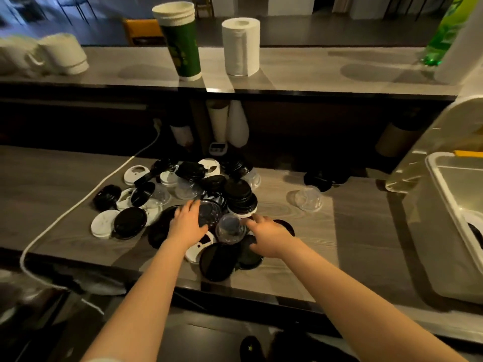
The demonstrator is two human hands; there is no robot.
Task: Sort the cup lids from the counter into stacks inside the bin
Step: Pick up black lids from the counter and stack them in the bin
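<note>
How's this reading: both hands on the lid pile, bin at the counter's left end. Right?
Not quite. The head view shows the bin at the counter's right end, not the left. The rest holds: left hand and right hand are both on the lid pile.

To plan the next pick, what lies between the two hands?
In the head view, a clear plastic dome lid lies between the left hand and the right hand.

Black, white and clear cup lids [189, 169] lie jumbled in 1 loose heap mid-bench, 1 short stack of black lids [239, 197] among them. 1 clear dome lid [308, 198] sits apart, right. The pale bin [460, 178] stands far right.
</note>
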